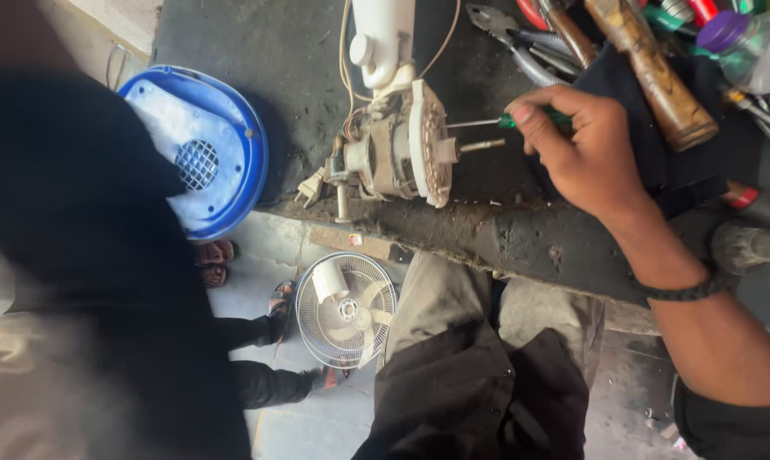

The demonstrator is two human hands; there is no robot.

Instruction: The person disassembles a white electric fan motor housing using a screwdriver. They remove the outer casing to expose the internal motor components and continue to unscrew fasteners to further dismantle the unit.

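Observation:
My right hand (585, 149) is closed around a green-handled screwdriver (478, 123). Its thin shaft points left at the white front plate of a bare fan motor (397, 158). The motor lies on its side on the dark workbench (299, 51), with its spindle (483, 146) sticking out to the right just under the screwdriver. Above it, a white fan neck with a knob (376, 43) joins the motor, and wires run up past it. A black band circles my right wrist. My left hand is hidden; only a blurred dark sleeve (86, 230) fills the left side.
A round blue plastic cover (223, 128) lies at the bench's left. Pliers (508, 30), a wooden-handled tool (653, 72), a purple-capped bottle (755, 43) and a black cloth (657, 145) crowd the top right. On the floor below are a wire fan grille (346, 311) and another person's sandalled feet (214, 264).

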